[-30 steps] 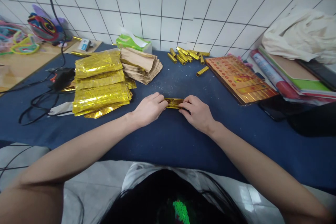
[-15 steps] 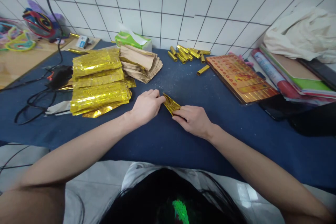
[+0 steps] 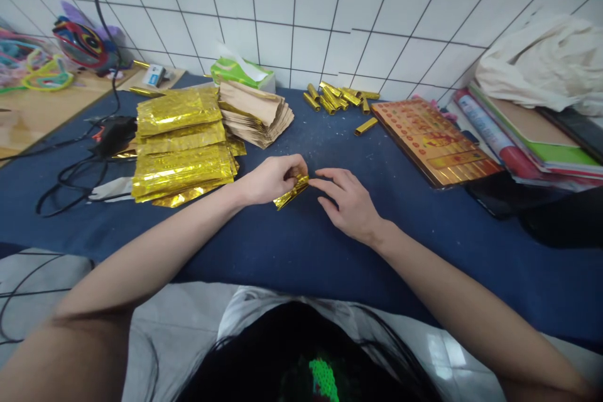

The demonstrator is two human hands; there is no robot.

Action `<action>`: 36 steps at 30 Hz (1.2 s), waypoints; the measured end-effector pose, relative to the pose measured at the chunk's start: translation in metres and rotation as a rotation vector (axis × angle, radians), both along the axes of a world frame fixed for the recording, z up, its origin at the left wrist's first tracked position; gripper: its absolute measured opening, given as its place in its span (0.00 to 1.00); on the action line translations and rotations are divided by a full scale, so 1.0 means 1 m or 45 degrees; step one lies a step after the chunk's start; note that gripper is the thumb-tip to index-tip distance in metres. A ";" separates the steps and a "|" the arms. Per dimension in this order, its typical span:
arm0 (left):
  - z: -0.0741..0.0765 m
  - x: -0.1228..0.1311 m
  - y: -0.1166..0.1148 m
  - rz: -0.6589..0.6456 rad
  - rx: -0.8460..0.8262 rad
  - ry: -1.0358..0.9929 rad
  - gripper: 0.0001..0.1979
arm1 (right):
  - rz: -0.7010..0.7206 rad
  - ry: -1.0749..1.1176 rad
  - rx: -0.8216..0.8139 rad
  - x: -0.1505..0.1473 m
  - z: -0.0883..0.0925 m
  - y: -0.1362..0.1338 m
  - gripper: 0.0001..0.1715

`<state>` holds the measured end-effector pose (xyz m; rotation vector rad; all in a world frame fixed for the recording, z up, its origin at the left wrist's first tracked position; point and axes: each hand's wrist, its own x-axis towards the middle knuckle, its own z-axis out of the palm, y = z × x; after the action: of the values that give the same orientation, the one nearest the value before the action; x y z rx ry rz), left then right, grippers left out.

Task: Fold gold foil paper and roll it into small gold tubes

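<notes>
A small piece of folded gold foil paper (image 3: 288, 196) is pinched in my left hand (image 3: 273, 179), low over the blue cloth. My right hand (image 3: 351, 206) is just to its right with the fingers apart, one fingertip at or very near the foil's right end. To the left lies a pile of gold foil sheets (image 3: 183, 163). Behind it sits a stack of brown paper sheets (image 3: 257, 114). Several small gold foil tubes (image 3: 332, 99) are heaped by the wall, and a single gold tube (image 3: 365, 126) rests in front of them.
A green tissue pack (image 3: 242, 73) stands against the tiled wall. On the right are an orange-gold printed packet (image 3: 433, 138), books and folders (image 3: 551, 144) and a cream cloth bag (image 3: 541, 69). Black cables (image 3: 66, 179) and an adapter (image 3: 115, 135) lie at left, near a wooden board (image 3: 80, 97).
My right hand has let go of the foil paper and its fingers have spread. The foil has turned and now slants down to the left in my left hand.
</notes>
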<state>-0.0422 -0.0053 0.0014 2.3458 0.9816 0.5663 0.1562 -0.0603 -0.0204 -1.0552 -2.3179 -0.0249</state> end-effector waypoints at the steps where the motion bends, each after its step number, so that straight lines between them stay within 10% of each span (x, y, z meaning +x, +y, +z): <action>1: 0.002 0.001 0.000 -0.020 0.053 0.038 0.11 | -0.003 -0.010 0.003 0.000 -0.001 0.000 0.20; 14: 0.007 -0.005 -0.012 0.143 0.502 0.135 0.02 | -0.016 -0.231 0.104 -0.003 -0.005 0.002 0.13; 25: -0.009 -0.025 -0.047 0.043 0.518 0.525 0.08 | 0.042 -0.040 -0.030 -0.006 -0.011 0.004 0.12; 36: -0.023 -0.023 -0.039 0.224 0.313 0.242 0.07 | -0.015 0.259 -0.251 -0.008 -0.009 0.005 0.09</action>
<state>-0.0655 -0.0445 -0.0214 2.5833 1.2789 0.5661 0.1479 -0.0551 -0.0295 -1.1112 -2.1619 0.2983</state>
